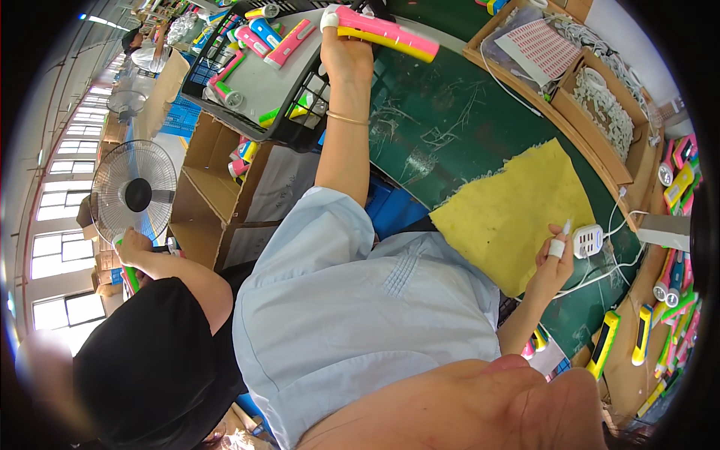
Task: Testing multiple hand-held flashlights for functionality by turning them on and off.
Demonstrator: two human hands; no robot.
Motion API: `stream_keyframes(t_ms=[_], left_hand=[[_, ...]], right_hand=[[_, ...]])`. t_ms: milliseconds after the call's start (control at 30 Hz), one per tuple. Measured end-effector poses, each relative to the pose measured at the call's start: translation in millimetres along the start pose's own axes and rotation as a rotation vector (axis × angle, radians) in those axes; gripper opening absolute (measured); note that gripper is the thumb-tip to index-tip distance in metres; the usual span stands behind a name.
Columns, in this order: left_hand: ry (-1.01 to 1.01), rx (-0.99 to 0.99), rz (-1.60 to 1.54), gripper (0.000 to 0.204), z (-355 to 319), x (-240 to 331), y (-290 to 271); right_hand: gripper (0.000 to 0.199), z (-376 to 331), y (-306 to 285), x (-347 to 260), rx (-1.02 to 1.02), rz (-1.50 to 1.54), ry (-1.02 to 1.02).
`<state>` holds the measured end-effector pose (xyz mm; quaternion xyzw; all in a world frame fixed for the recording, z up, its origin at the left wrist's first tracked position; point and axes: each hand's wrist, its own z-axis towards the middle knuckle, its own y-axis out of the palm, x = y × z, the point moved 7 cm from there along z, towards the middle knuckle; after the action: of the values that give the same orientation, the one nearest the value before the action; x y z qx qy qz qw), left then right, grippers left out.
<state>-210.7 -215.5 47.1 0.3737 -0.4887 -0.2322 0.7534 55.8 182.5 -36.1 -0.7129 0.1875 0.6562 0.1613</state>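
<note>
My left hand (346, 58) reaches out at the top, over the edge of a black plastic crate (300, 112), and its fingers are wrapped round a pink and yellow flashlight (386, 31). White wrapping covers one of its digits. Inside the crate lie several flashlights, among them a pink one (291, 43) and a blue one (265, 33). At the right, my right hand (553, 259), also with a white-wrapped finger, pinches a small white pointed piece (567, 225), perhaps a cable plug. It is beside a white multi-port charger (587, 241), above a yellow cloth (517, 214).
The green worktop (420, 112) carries white cables (615, 264). Wooden trays (551, 94) hold cables and small white parts. More flashlights (604, 345) lie at the right. A co-worker in black (150, 360) holds something green at left, near a fan (135, 193) and cardboard boxes (206, 187).
</note>
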Motion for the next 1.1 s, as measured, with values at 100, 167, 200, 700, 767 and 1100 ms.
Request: stream_keyframes(t_ms=[100, 167, 200, 700, 767, 1100], left_hand=[[-0.068, -0.104, -0.14, 0.021, 17.2, 0.3, 21.2], [0.263, -0.029, 0.059, 0.014, 28.8, 39.2, 30.3], [0.576, 0.047, 0.198, 0.02, 28.0, 66.2, 36.9], [0.631, -0.415, 1.632, 0.032, 65.8, -160.9, 84.1], [0.366, -0.446, 1.842, 0.05, 90.5, -236.7, 82.1], [-0.1, -0.008, 1.571, 0.046, 132.4, -275.1, 75.5]], right_hand=[[0.021, -2.2, -1.4, 13.1, -0.007, -0.07, 0.0], [0.02, -2.4, -2.4, 18.5, -0.028, -0.013, 0.057], [0.019, -2.0, -3.9, 20.5, -0.022, -0.02, 0.092], [0.024, 1.5, -1.3, 18.5, 0.114, -0.104, 0.024], [0.033, 1.4, -0.4, 6.8, 0.182, -0.256, -0.118], [0.035, 2.9, 2.1, 15.9, -0.088, -0.274, -0.119]])
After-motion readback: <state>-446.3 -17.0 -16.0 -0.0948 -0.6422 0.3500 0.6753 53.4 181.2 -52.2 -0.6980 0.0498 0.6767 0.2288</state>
